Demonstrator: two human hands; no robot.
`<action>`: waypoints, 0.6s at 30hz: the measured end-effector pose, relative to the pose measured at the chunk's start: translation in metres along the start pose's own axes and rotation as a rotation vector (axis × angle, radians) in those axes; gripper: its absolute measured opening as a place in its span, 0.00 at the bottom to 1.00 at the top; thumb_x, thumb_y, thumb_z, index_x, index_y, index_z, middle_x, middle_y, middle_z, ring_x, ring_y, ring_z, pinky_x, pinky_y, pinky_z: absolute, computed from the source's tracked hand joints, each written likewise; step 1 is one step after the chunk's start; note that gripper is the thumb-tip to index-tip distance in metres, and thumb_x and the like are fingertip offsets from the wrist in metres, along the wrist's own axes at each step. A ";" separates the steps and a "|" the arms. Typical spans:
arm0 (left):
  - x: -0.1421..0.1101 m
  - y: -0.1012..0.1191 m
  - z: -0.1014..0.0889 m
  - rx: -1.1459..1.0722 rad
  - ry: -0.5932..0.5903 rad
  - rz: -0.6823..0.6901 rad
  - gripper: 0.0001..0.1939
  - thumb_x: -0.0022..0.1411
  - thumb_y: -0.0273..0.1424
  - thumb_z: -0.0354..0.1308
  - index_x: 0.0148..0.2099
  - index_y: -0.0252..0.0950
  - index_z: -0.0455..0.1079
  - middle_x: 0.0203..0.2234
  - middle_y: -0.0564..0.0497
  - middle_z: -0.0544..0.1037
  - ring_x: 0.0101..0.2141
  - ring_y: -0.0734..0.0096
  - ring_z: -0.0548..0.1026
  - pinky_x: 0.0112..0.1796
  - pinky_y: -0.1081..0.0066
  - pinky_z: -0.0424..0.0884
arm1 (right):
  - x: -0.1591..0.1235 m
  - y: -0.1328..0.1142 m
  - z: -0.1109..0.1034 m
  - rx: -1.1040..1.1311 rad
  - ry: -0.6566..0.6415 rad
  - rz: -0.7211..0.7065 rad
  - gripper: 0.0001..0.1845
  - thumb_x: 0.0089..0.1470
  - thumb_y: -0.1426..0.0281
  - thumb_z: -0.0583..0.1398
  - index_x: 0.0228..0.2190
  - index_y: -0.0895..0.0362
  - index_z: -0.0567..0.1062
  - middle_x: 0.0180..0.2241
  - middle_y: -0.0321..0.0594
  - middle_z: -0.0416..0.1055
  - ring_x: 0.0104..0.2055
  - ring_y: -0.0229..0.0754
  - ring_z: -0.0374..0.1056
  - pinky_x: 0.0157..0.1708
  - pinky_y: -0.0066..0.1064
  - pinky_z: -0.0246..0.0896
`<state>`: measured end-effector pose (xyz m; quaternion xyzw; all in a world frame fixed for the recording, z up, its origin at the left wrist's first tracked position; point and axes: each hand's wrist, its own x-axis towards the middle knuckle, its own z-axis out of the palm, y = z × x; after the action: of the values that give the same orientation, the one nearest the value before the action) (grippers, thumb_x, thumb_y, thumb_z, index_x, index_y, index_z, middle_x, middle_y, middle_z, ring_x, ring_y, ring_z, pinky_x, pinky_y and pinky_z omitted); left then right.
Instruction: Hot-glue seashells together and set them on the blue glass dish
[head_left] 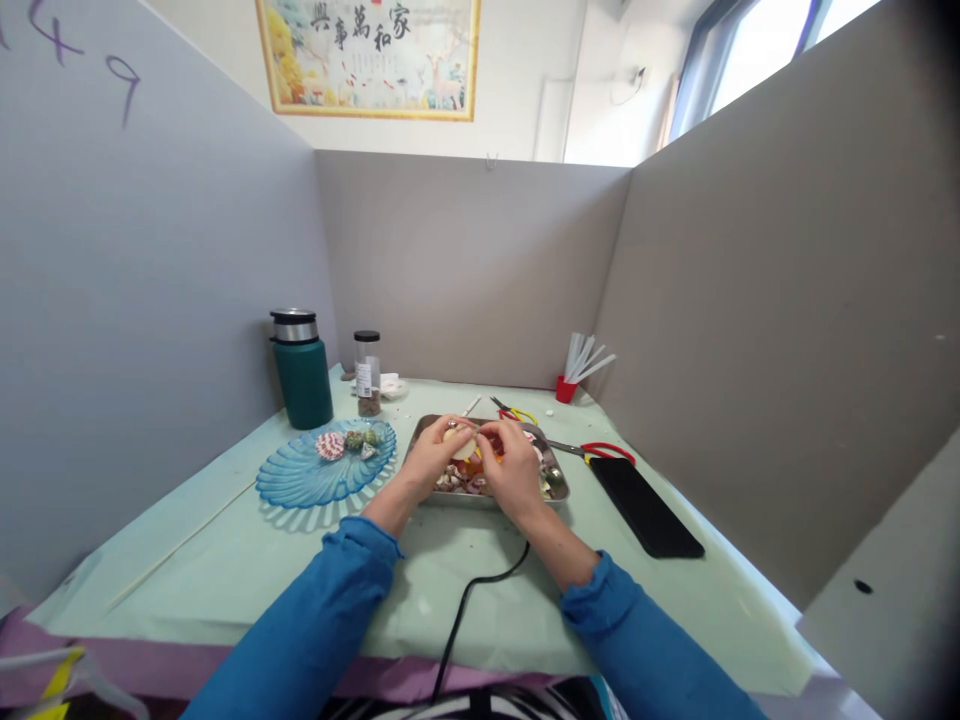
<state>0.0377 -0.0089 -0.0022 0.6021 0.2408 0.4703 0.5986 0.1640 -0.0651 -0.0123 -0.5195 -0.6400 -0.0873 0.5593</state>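
My left hand (433, 452) is closed around a pale cream, rounded piece (460, 444), possibly a shell, over a metal tray. The fingers of my right hand (514, 463) pinch together at the right edge of that piece; whatever is between their tips is too small to make out. Below both hands lies the metal tray (472, 502), holding many small shell-like pieces (463, 483) in brown, white and yellow. My hands cover much of the tray's middle.
At left are a blue scalloped plate (300, 492) with several shells, a green bottle (302, 385) and a clear jar (367, 375). Right of the tray lie red-handled scissors (607, 452), a black phone (646, 508) and, behind, a red cup (566, 390) of white sticks. A black cable (469, 590) crosses the front.
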 end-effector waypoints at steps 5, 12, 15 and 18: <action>0.000 -0.001 0.000 -0.005 -0.040 -0.017 0.18 0.53 0.42 0.62 0.40 0.35 0.67 0.23 0.53 0.76 0.21 0.72 0.74 0.20 0.76 0.69 | 0.000 -0.001 0.000 0.015 0.003 0.000 0.05 0.58 0.71 0.55 0.32 0.56 0.71 0.33 0.40 0.69 0.36 0.41 0.65 0.36 0.32 0.61; 0.001 -0.002 0.001 0.018 -0.053 0.015 0.17 0.56 0.45 0.58 0.33 0.35 0.64 0.15 0.56 0.72 0.13 0.75 0.69 0.15 0.78 0.64 | 0.001 -0.002 -0.001 0.014 -0.024 -0.018 0.06 0.58 0.70 0.55 0.31 0.57 0.71 0.32 0.40 0.69 0.35 0.41 0.65 0.36 0.31 0.60; 0.000 -0.001 0.002 0.032 -0.037 0.028 0.17 0.56 0.45 0.58 0.32 0.35 0.63 0.16 0.57 0.72 0.12 0.78 0.68 0.13 0.79 0.61 | 0.000 -0.002 -0.001 0.029 -0.028 -0.018 0.06 0.58 0.69 0.55 0.31 0.57 0.70 0.31 0.40 0.68 0.34 0.40 0.65 0.35 0.31 0.60; -0.001 0.000 0.002 0.043 -0.045 0.046 0.18 0.56 0.45 0.57 0.31 0.34 0.63 0.17 0.56 0.73 0.11 0.79 0.67 0.13 0.79 0.59 | 0.000 -0.003 -0.002 0.060 -0.028 -0.017 0.06 0.58 0.70 0.55 0.30 0.56 0.70 0.30 0.38 0.68 0.32 0.39 0.64 0.34 0.30 0.59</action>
<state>0.0391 -0.0103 -0.0018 0.6307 0.2233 0.4648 0.5799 0.1627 -0.0676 -0.0100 -0.4980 -0.6545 -0.0657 0.5651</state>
